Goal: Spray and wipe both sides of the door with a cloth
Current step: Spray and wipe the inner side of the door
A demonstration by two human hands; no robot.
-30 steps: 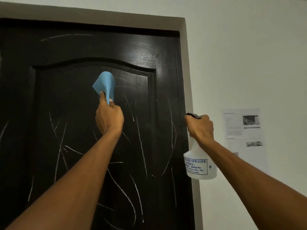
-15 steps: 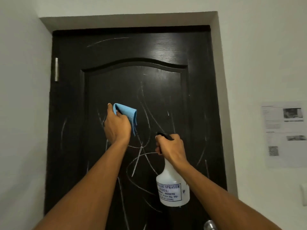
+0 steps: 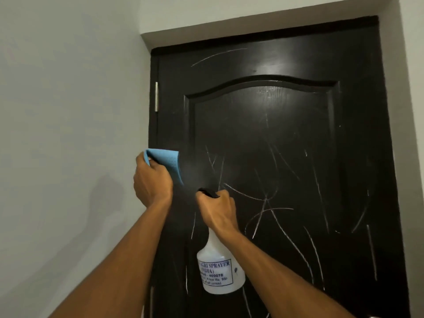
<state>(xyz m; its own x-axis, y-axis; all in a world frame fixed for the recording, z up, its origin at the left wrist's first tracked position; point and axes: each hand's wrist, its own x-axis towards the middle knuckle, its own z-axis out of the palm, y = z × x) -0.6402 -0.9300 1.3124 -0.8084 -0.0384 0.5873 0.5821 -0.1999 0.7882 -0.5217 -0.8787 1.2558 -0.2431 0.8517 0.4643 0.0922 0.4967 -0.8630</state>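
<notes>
Door (image 3: 263, 134) was streaked; left grip (image 3: 152, 180) clutched cloth (image 3: 166, 158) at 9 o'clock, right grip (image 3: 218, 212) squeezed sprayer (image 3: 218, 271), nozzle doorward, prob. wetting before wipe.

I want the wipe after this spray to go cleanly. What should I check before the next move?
1. Cloth in hand: ok. The left grip holds the cloth.
2. Sprayer held firmly: ok. The right grip curls round the head of the sprayer, which hangs upright.
3. Door wetted: cannot tell. Only a faint haze shows on the door beside the cloth.
4. Door clean: not ok. White marks cross the panel.
5. Liquid left in the sprayer: cannot tell.
6. Other side of the door: cannot tell, out of view.
</notes>
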